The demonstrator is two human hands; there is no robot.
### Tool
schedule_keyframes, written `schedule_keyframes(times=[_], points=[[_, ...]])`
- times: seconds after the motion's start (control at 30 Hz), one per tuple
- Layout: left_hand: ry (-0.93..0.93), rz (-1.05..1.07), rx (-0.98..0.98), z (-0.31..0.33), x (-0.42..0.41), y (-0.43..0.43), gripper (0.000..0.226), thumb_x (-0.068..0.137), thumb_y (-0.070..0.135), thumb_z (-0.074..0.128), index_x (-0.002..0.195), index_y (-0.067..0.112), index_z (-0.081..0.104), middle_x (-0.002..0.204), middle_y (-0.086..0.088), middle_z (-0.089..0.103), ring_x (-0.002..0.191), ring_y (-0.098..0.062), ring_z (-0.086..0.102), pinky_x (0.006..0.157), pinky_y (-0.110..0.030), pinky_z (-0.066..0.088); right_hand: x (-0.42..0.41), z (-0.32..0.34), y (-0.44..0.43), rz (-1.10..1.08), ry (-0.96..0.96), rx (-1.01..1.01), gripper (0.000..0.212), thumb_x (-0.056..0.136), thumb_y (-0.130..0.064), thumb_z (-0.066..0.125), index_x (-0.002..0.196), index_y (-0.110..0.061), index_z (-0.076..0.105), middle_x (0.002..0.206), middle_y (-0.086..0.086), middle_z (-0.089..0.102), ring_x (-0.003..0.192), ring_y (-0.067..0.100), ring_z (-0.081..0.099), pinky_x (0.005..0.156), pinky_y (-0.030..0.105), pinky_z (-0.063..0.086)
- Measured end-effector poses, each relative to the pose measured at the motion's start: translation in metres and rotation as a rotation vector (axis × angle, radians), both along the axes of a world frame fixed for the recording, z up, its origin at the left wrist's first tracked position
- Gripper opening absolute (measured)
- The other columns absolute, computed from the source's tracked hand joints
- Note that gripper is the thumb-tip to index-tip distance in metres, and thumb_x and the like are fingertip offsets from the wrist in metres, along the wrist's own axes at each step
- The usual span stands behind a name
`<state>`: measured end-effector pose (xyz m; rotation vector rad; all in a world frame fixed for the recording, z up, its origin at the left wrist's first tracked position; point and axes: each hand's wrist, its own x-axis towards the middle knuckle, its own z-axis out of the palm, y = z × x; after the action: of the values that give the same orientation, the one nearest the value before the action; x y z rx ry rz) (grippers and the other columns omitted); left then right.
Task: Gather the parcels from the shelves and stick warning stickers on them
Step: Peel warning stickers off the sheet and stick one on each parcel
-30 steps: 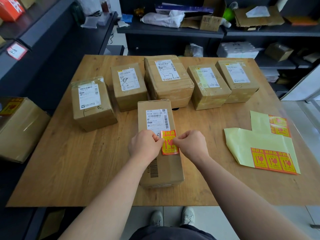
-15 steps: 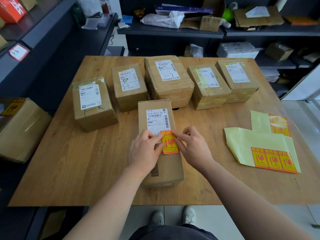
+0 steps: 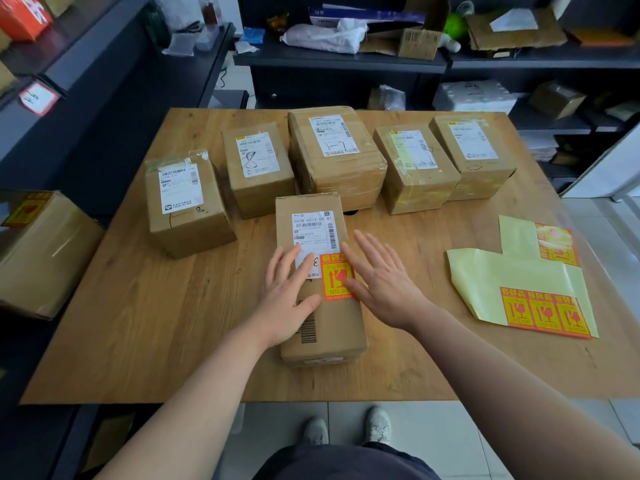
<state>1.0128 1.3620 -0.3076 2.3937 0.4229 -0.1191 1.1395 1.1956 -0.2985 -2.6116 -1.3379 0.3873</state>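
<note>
**One sticker on, five parcels bare**

Your biggest risk, as I judge it, is a sticker that is only half bonded. The red-and-yellow warning sticker (image 3: 336, 277) sits on top of the near parcel (image 3: 332, 327), at 6 o'clock on the table (image 3: 138, 323). Its upper left corner laps over the white shipping label (image 3: 313, 233). That step in height could leave an edge raised unless you rub it flat. The sticker also comes close to the printed text, so check that nothing needed is covered.

Watch the yellow backing sheet (image 3: 512, 282) at 3 o'clock too. Its near edge curls up, so a careless reach may crease the stickers left on it.

Five parcels (image 3: 336, 157) in an arc from 9 to 1 o'clock show no sticker, and you could easily skip one.

Your left hand (image 3: 287, 296) lies flat on the near parcel, fingers straight, fingertips on the label's lower left corner. Your right hand (image 3: 384, 282) is spread wide and grips nothing. Its thumb meets the sticker's right edge, but I cannot tell whether the palm touches the box.
</note>
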Motion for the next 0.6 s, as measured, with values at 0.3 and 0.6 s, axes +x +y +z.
schedule_keyframes(times=[0.3,0.6], points=[[-0.018,0.001,0.019,0.001,-0.001,-0.004,0.067,0.101,0.027,0.042,0.154,0.017,0.001,0.16,0.011,-0.014,0.142,-0.005,-0.025,0.118,-0.029,-0.007,-0.014,-0.004,0.002,0.257,-0.044,0.013,0.064,0.095,-0.052,0.004,0.153,-0.025,0.002,0.159,-0.007,-0.007,0.146,0.009,-0.012,0.119,0.03,-0.009],[0.044,0.095,0.03,0.006,-0.015,-0.015,0.073,0.101,0.037,0.037,0.152,0.02,-0.013,0.157,0.008,-0.025,0.144,-0.011,-0.023,0.12,-0.036,-0.005,-0.026,-0.008,-0.014,0.031,0.077,0.094,0.059,0.101,-0.045,0.016,0.152,-0.024,-0.007,0.158,-0.009,-0.014,0.143,0.003,-0.016,0.118,0.025,-0.008]])
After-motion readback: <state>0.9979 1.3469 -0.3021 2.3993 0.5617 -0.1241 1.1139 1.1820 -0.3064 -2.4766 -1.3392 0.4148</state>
